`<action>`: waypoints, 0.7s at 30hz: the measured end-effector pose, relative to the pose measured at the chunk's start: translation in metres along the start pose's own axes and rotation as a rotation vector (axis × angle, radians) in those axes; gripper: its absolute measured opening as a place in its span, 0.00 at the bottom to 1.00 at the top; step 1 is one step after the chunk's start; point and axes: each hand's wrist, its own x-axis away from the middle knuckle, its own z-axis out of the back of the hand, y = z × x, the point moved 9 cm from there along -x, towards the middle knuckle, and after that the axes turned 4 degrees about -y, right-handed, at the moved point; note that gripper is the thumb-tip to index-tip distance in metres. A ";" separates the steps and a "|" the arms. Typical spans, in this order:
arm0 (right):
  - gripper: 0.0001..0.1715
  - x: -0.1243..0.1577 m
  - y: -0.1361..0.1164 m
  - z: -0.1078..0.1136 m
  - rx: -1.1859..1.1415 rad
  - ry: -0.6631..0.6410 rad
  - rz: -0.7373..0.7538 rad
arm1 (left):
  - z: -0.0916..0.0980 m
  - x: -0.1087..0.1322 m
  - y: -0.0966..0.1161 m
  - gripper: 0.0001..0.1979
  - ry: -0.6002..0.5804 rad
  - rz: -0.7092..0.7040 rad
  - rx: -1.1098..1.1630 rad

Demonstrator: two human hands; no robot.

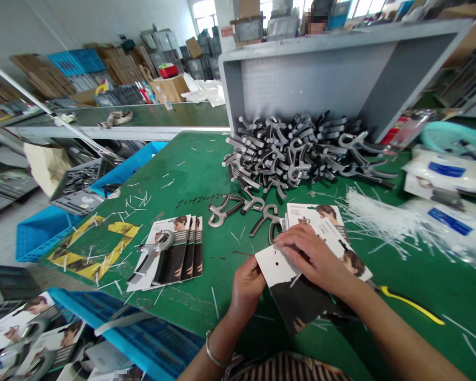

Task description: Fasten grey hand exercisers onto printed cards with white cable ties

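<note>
My left hand (246, 288) pinches the left edge of a printed backing card (293, 301) with punched holes, its upper part white and lower part black. My right hand (311, 256) lies over the card's upper right, fingers together and curled at its top edge; its thumb is hidden. A short white tie strip (295, 280) shows against the card just below those fingers. Behind the right hand lies a stack of similar cards (333, 225). Several loose grey-and-black spring hand grips (267, 219) rest just beyond my hands.
A tipped grey crate (301, 79) spills a heap of hand grips (289, 148). Carded grips (162, 254) lie left. White cable ties (375, 217) and yellow-handled pliers (412, 304) lie right. A blue crate (115, 328) stands below the table's left edge. Another person is behind the crate.
</note>
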 end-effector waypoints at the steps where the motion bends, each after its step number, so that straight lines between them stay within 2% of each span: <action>1: 0.10 0.000 0.000 0.000 -0.001 0.001 0.000 | 0.000 0.000 0.002 0.14 0.001 -0.017 -0.025; 6: 0.10 0.001 0.002 -0.001 -0.016 -0.003 -0.012 | -0.001 0.002 0.011 0.09 0.001 -0.089 -0.132; 11: 0.12 0.002 -0.001 -0.003 -0.049 -0.088 -0.021 | 0.002 0.000 0.004 0.14 -0.002 0.012 0.210; 15: 0.27 0.001 -0.006 -0.014 0.017 -0.204 -0.009 | 0.004 0.000 0.013 0.19 -0.068 0.009 0.365; 16: 0.25 0.001 -0.007 -0.017 0.051 -0.214 0.006 | 0.004 0.002 0.015 0.21 -0.081 0.019 0.336; 19: 0.09 0.001 -0.011 -0.024 0.142 -0.220 0.075 | 0.007 0.007 0.018 0.19 -0.081 0.059 0.131; 21: 0.08 0.001 -0.013 -0.027 0.169 -0.213 0.117 | 0.008 0.009 0.018 0.18 -0.077 0.072 0.053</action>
